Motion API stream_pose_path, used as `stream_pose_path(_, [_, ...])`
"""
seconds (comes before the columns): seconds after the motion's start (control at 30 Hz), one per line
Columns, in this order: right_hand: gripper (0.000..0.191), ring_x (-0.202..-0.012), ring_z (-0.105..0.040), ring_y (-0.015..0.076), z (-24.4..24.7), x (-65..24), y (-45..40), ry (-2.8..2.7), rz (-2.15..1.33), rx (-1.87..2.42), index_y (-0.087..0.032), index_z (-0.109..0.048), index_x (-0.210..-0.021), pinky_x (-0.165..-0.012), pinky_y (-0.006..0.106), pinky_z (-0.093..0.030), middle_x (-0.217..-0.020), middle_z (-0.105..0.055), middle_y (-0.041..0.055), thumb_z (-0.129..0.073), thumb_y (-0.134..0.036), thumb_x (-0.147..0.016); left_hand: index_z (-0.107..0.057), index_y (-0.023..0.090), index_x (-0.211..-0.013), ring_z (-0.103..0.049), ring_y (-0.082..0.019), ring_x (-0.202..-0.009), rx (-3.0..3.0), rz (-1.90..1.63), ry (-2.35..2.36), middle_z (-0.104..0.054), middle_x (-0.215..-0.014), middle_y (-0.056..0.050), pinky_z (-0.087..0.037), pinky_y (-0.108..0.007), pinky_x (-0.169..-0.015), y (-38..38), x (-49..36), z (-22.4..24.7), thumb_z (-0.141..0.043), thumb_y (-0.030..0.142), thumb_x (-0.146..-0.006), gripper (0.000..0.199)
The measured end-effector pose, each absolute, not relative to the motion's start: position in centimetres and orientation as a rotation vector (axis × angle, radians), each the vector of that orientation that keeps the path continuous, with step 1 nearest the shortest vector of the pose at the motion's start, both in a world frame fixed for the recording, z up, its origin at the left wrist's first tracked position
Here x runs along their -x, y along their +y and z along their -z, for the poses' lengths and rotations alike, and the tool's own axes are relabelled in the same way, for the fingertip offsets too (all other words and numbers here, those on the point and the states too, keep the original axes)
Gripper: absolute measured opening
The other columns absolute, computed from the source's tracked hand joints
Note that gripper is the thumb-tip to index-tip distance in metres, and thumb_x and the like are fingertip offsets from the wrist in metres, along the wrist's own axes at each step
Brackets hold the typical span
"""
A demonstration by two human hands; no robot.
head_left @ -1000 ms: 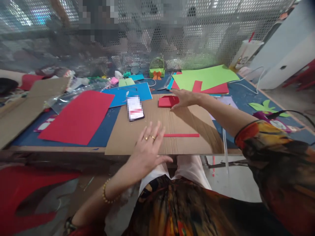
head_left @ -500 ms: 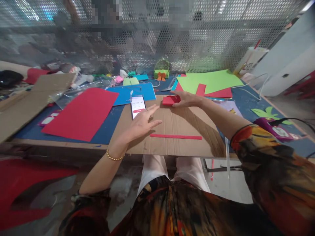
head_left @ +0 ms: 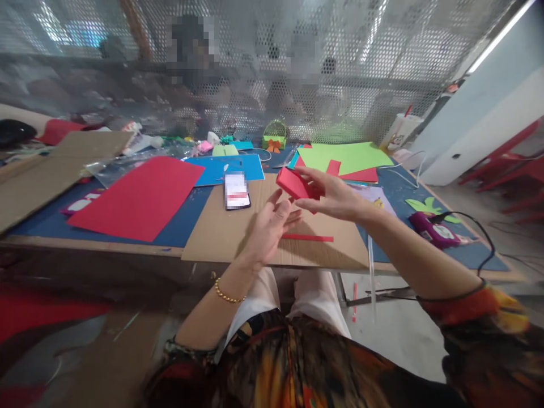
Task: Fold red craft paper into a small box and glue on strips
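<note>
A small red paper box [head_left: 292, 182] is tilted above the cardboard sheet [head_left: 221, 238], gripped by my right hand [head_left: 338, 195] between thumb and fingers. My left hand [head_left: 267, 229] is just below and to the left of the box, its fingers stretched out and palm turned up. Whether those fingers touch the box I cannot tell. A narrow red strip [head_left: 312, 238] lies on the cardboard, its left end hidden behind my left hand. To the left of the box rests a phone [head_left: 236, 192] with a lit, blurred screen.
Red sheet [head_left: 140, 198] and blue sheet [head_left: 253, 166] lie at left. A green sheet [head_left: 348, 157] is at the back right, near a drink cup [head_left: 399, 131]. A green paper basket [head_left: 274, 139] stands by the mesh panel [head_left: 255, 85]. A purple device [head_left: 433, 229] with a cable sits right.
My right hand has lifted and tilted the red box off the cardboard toward me. My left hand has moved right, away from the phone, to the box. The view has shifted slightly.
</note>
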State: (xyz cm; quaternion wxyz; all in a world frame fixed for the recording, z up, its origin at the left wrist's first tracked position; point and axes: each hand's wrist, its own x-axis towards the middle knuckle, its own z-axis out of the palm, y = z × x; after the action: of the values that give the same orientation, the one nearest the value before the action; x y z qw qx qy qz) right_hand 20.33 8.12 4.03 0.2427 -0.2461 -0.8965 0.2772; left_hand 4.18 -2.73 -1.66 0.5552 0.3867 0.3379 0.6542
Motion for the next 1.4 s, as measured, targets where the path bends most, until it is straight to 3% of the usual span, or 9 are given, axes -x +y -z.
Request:
stream_pose_path(0.1, [0.083, -0.131, -0.063, 0.0389, -2.0, -20.4, 5.3, -2.410, -0.169, 0.752, -0.016, -0.045, -0.162, -0.105, 0.060, -0.058, -0.146, -0.062, 0.0233, -0.070, -0.053, -0.092, -0.063, 0.018, -0.127, -0.075, -0.024, -0.114, -0.767, -1.649, 0.702, -0.078, -0.122, -0.012, -0.060, -0.040, -0.104, -3.3, -6.7, 2.0, -0.080, 0.053, -0.089, 0.054])
stream_pose_path(0.23, [0.082, -0.126, -0.064, 0.0389, -1.0, -21.3, 2.2, -2.390, 0.070, 0.704, -0.012, -0.041, -0.163, -0.107, 0.062, -0.056, -0.138, -0.063, 0.0243, -0.069, -0.048, -0.096, -0.067, 0.016, -0.115, -0.075, -0.024, -0.117, -0.644, -1.709, 0.658, -0.081, -0.113, -0.010, -0.060, -0.038, -0.104, -3.6, -7.7, 2.4, -0.082, 0.042, -0.088, 0.041])
stream_pose_path(0.37, [0.073, -0.111, -0.072, 0.0302, -2.4, -23.8, 0.1, -2.313, -0.245, 0.678, -0.016, -0.054, -0.155, -0.096, 0.050, -0.063, -0.135, -0.066, 0.0200, -0.064, -0.062, -0.100, -0.070, 0.016, -0.118, -0.074, -0.030, -0.121, -0.799, -1.569, 0.597, -0.081, -0.117, -0.013, -0.061, -0.044, -0.103, -5.2, -6.7, 3.0, -0.089, 0.054, -0.082, 0.056])
stream_pose_path(0.47, [0.054, -0.095, -0.075, 0.0236, -3.1, -25.4, -1.1, -2.188, -0.524, 0.755, -0.020, -0.074, -0.129, -0.083, 0.038, -0.063, -0.112, -0.076, 0.0121, -0.059, -0.064, -0.102, -0.072, 0.017, -0.124, -0.076, -0.032, -0.118, -0.920, -1.470, 0.600, -0.081, -0.120, -0.014, -0.063, -0.046, -0.101, -6.7, -6.1, 3.6, -0.089, 0.061, -0.081, 0.065])
stream_pose_path(0.57, [0.047, -0.090, -0.075, 0.0218, -2.5, -25.9, -2.1, -2.121, -0.718, 0.818, -0.021, -0.081, -0.112, -0.077, 0.033, -0.059, -0.099, -0.079, 0.0088, -0.061, -0.063, -0.102, -0.074, 0.019, -0.127, -0.077, -0.030, -0.113, -1.042, -1.444, 0.665, -0.081, -0.122, -0.013, -0.064, -0.044, -0.100, -7.5, -6.0, 4.3, -0.085, 0.062, -0.086, 0.061])
stream_pose_path(0.7, [0.042, -0.085, -0.072, 0.0198, -1.1, -25.9, -2.6, -1.992, -0.886, 0.841, -0.021, -0.082, -0.108, -0.074, 0.032, -0.056, -0.098, -0.080, 0.0076, -0.070, -0.059, -0.096, -0.077, 0.020, -0.125, -0.077, -0.027, -0.112, -1.164, -1.418, 0.711, -0.081, -0.123, -0.012, -0.064, -0.041, -0.101, -7.7, -6.1, 4.6, -0.080, 0.059, -0.092, 0.051])
stream_pose_path(1.03, [0.028, -0.068, -0.063, 0.0127, -0.1, -26.0, -3.0, -1.910, -1.005, 0.881, -0.020, -0.075, -0.088, -0.063, 0.025, -0.052, -0.080, -0.076, 0.0025, -0.077, -0.047, -0.090, -0.079, 0.019, -0.117, -0.076, -0.026, -0.113, -1.298, -1.351, 0.904, -0.081, -0.119, -0.011, -0.061, -0.041, -0.105, -8.0, -6.7, 3.8, -0.075, 0.065, -0.093, 0.052])
stream_pose_path(1.23, [0.035, -0.064, -0.059, 0.0114, 0.7, -25.8, -3.5, -1.850, -1.128, 0.855, -0.019, -0.070, -0.081, -0.060, 0.025, -0.049, -0.072, -0.069, 0.0005, -0.079, -0.052, -0.088, -0.074, 0.018, -0.115, -0.076, -0.027, -0.110, -1.213, -1.284, 0.975, -0.081, -0.119, -0.012, -0.063, -0.040, -0.097, -8.3, -6.9, 4.0, -0.085, 0.065, -0.082, 0.059])
stream_pose_path(1.4, [0.043, -0.065, -0.061, 0.0120, 1.1, -25.4, -3.8, -1.570, -1.311, 0.835, -0.020, -0.071, -0.079, -0.059, 0.026, -0.053, -0.075, -0.070, 0.0004, -0.085, -0.060, -0.080, -0.071, 0.021, -0.119, -0.077, -0.027, -0.110, -0.972, -1.304, 0.901, -0.080, -0.124, -0.010, -0.063, -0.040, -0.096, -8.8, -8.0, 4.4, -0.104, 0.045, -0.060, 0.072])
